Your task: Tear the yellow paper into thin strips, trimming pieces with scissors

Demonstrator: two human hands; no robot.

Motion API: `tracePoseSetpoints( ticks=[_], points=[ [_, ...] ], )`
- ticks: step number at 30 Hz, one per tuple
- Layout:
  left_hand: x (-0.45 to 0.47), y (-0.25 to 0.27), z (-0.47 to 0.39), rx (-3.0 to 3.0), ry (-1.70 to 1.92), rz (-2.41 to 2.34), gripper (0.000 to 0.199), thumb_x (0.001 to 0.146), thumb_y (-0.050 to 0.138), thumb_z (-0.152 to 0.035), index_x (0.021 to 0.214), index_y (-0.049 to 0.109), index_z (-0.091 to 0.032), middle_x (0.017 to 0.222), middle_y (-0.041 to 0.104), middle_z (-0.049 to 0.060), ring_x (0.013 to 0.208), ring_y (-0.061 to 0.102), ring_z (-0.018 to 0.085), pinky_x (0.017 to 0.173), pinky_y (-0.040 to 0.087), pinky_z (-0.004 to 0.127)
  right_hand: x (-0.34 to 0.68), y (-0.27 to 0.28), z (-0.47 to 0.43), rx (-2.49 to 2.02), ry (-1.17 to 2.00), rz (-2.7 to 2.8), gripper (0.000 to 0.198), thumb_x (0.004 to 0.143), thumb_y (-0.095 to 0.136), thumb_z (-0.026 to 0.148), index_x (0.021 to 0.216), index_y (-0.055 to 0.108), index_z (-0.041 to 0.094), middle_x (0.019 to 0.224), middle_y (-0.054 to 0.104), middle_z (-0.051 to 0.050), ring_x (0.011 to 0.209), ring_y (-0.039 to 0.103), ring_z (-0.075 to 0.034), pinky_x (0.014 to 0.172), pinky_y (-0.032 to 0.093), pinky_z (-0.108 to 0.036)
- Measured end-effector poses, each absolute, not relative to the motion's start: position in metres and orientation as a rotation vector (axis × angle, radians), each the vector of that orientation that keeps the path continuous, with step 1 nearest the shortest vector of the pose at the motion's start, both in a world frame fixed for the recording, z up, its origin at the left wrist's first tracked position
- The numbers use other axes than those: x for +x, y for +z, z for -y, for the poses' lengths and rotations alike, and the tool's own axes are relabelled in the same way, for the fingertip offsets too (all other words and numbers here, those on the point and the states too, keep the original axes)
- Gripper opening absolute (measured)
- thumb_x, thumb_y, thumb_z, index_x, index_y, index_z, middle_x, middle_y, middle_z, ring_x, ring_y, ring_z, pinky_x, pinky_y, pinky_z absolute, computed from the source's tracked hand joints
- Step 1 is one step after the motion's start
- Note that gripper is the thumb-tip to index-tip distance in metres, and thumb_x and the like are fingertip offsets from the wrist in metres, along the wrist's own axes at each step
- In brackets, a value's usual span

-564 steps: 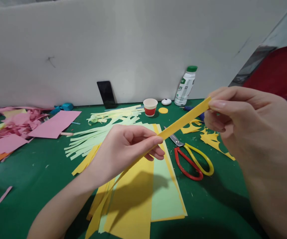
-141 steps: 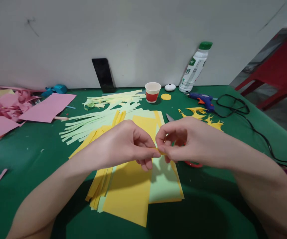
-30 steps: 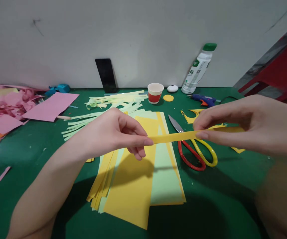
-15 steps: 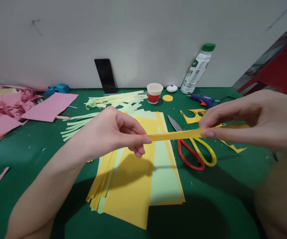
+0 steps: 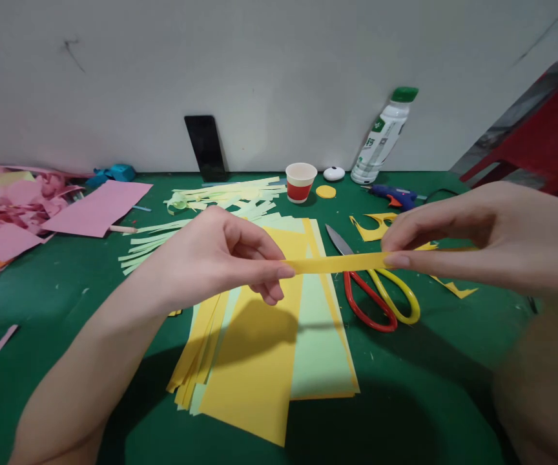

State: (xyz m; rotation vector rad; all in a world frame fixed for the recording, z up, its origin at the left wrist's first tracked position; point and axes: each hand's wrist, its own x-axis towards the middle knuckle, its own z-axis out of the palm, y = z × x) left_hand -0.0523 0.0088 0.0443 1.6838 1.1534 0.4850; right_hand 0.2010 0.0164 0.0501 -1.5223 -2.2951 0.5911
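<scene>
A narrow yellow paper strip (image 5: 337, 263) is stretched nearly level between my two hands, above the table. My left hand (image 5: 245, 261) pinches its left end between thumb and fingers. Farther along, my right hand (image 5: 448, 236) pinches the strip too, and a length of it runs on behind that hand's fingers. Beneath lie a yellow paper sheet (image 5: 254, 368), pale green sheets (image 5: 322, 355) and several cut yellow strips (image 5: 196, 352). Scissors (image 5: 380, 297) with one red and one yellow handle lie partly open to the right, under the strip.
Pale green fringed strips (image 5: 155, 245) lie behind my left hand. Along the wall stand a phone (image 5: 206, 147), a paper cup (image 5: 300, 183) and a leaning bottle (image 5: 380, 139). A glue gun (image 5: 395, 195) and yellow scraps (image 5: 373, 227) lie right, pink paper (image 5: 99, 208) left.
My right hand has shifted slightly to the left along with the strip, and its knuckles sit a little lower. My left hand stays nearly still, keeping its pinch.
</scene>
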Motion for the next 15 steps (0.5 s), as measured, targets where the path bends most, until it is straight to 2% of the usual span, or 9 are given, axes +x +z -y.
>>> tracePoseSetpoints(
  ticks=[2,5,9,15],
  points=[
    [-0.052,0.043,-0.009,1.664,0.472,-1.147,0.008,0.068,0.067,-0.025,0.062,0.068,-0.019,0.052,0.067,-0.006,0.049,0.062,0.007,0.047,0.045,0.01,0.195,0.05,-0.016,-1.437,0.705,2.42,0.027,0.071,0.056,0.048,0.07,0.07,0.026,0.061,0.064,0.0,0.05,0.05,-0.013,0.041,0.037,-0.024],
    [-0.049,0.042,-0.01,1.643,0.438,-1.134,0.009,0.068,0.067,-0.025,0.062,0.068,-0.018,0.051,0.067,-0.006,0.047,0.061,0.007,0.043,0.042,0.009,0.18,0.048,-0.013,-1.349,0.819,2.402,0.024,0.072,0.057,0.045,0.077,0.07,0.025,0.071,0.067,-0.001,0.058,0.056,-0.015,0.049,0.042,-0.025],
    [-0.045,0.039,-0.009,1.654,0.366,-1.113,0.008,0.068,0.066,-0.022,0.062,0.068,-0.018,0.052,0.066,-0.007,0.048,0.061,0.006,0.043,0.039,0.009,0.158,0.044,-0.008,-1.313,0.898,2.352,0.019,0.075,0.056,0.037,0.073,0.068,0.023,0.071,0.067,0.001,0.062,0.057,-0.013,0.054,0.043,-0.023],
    [-0.042,0.037,-0.009,1.703,0.341,-1.069,0.008,0.07,0.065,-0.021,0.064,0.068,-0.018,0.054,0.068,-0.006,0.051,0.062,0.006,0.05,0.043,0.01,0.143,0.04,-0.006,-1.271,1.103,2.254,0.016,0.074,0.052,0.025,0.065,0.064,0.02,0.062,0.063,0.003,0.055,0.054,-0.008,0.049,0.04,-0.019]
  ],
)
